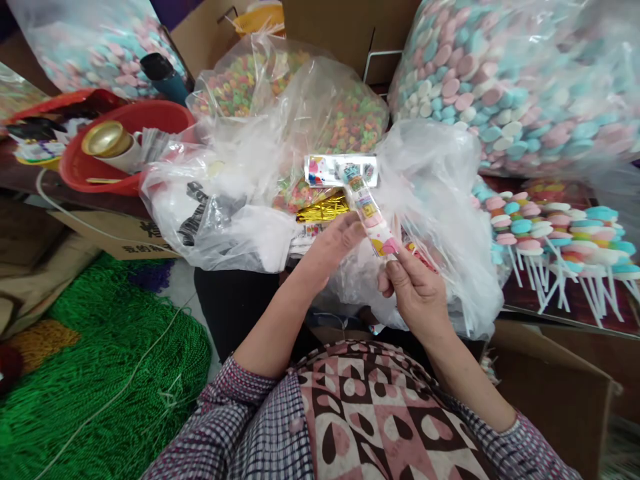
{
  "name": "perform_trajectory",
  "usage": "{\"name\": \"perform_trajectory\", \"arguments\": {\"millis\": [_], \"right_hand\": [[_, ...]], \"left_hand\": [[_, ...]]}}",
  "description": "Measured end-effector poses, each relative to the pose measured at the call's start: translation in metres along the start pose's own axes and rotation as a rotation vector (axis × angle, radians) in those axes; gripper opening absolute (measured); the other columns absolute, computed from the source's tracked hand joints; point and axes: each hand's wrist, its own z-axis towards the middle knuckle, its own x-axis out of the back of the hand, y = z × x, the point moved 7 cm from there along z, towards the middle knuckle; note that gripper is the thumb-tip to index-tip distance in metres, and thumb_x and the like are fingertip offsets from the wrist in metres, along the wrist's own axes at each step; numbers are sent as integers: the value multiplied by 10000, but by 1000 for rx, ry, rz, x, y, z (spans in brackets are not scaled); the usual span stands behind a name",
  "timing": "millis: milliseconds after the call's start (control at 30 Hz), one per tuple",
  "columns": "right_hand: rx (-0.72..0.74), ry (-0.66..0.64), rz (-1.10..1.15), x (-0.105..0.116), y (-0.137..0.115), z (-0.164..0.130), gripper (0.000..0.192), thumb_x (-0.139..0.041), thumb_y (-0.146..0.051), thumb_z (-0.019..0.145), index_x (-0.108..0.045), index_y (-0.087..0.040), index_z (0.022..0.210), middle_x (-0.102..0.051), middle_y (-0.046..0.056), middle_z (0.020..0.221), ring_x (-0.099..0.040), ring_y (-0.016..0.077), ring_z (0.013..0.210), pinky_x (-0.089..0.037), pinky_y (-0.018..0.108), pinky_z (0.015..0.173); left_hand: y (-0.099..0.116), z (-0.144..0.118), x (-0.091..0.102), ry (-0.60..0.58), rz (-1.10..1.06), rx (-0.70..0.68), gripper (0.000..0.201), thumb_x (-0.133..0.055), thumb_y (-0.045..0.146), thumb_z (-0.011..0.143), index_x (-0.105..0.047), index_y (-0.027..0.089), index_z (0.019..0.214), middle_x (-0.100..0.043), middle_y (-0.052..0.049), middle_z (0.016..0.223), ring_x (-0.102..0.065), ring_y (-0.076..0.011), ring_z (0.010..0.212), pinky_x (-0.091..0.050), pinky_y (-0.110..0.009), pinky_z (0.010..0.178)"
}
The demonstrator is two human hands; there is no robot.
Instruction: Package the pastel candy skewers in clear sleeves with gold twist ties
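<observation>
A: What are the hands doing?

B: Both hold a packed candy stick (367, 212), a narrow clear wrapper with pastel discs stacked inside and a printed header card at its far end. The right hand (416, 293) pinches the near end between thumb and fingertips. The left hand (336, 245) is loosely open, its fingers pressed against the side of the wrapper just beyond the right hand.

A: Where is the candy stick?

B: In the air above the person's lap, slanting away from the body over a crumpled clear bag (440, 200). I take the candy stick as the landmark from here.

A: What lies around it?

B: Just behind its header card is a bag of small multicoloured sweets (320, 113), and a gold foil bundle (323, 208) lies just beside it on the left. Well to its left stands a red basin (125, 173) holding a gold lid (106, 139). To its right, unwrapped lollipops (555, 233) of pink, blue and white discs lie in rows on the tabletop (575, 300). Beyond those, far right, a large bag of pastel discs (525, 80) rises. Down to the left, green netting (100, 387) covers the floor.
</observation>
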Motion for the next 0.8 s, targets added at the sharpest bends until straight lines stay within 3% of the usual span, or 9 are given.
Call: {"name": "perform_trajectory", "arguments": {"millis": [133,233,300,400,533,667,800], "right_hand": [[20,-45,-5,-9,1,-4,290,-542,-331,946,-678,-246,1188,-567,-54,591,-494,114,483,-437,275,517],[-21,-48,2,-13,5,-6,266,-535,-378,959,-658,-234,1147,-575,-51,581,-508,121,477,-444,275,502],[-37,-33,30,-14,7,-5,236,-547,-410,957,-651,-231,1069,-581,-52,575,-511,119,469,-442,271,490],[-54,-27,97,-16,10,-3,198,-569,-419,953,-642,-234,954,-585,-53,570,-512,112,461,-433,260,473],[-79,-9,202,-16,15,-2,190,-574,-420,955,-645,-244,949,-578,-59,555,-497,105,446,-415,249,451],[-90,-7,211,-17,16,-2,190,-575,-409,959,-647,-237,922,-566,-66,540,-492,94,447,-412,236,458],[-103,-42,133,-14,15,-1,225,-597,-435,935,-662,-219,925,-571,-60,541,-500,99,450,-433,243,464]], "left_hand": [[-6,3,-11,27,-328,85,367,-741,491,784,-686,238,1044,-731,-31,923,-680,-191,961,-510,-315,857],[-9,0,-21,24,-466,117,517,-823,444,710,-649,227,1146,-718,-3,803,-705,-199,939,-513,-340,880],[-11,-2,-23,32,-477,126,596,-846,426,687,-622,222,1200,-718,2,790,-715,-202,907,-523,-337,849],[-18,-6,-22,23,-442,182,597,-829,412,716,-599,234,1237,-722,5,812,-698,-155,704,-537,-298,697],[-25,-8,-27,-85,-370,213,541,-772,456,766,-617,222,1228,-721,-6,835,-564,-83,449,-464,-238,455],[-25,-7,-29,-99,-368,150,426,-742,454,792,-669,193,1121,-716,-20,830,-586,-97,492,-464,-234,448],[-30,-6,-31,-113,-369,172,392,-702,530,794,-700,160,924,-621,-2,620,-553,-122,473,-436,-250,438]]}}
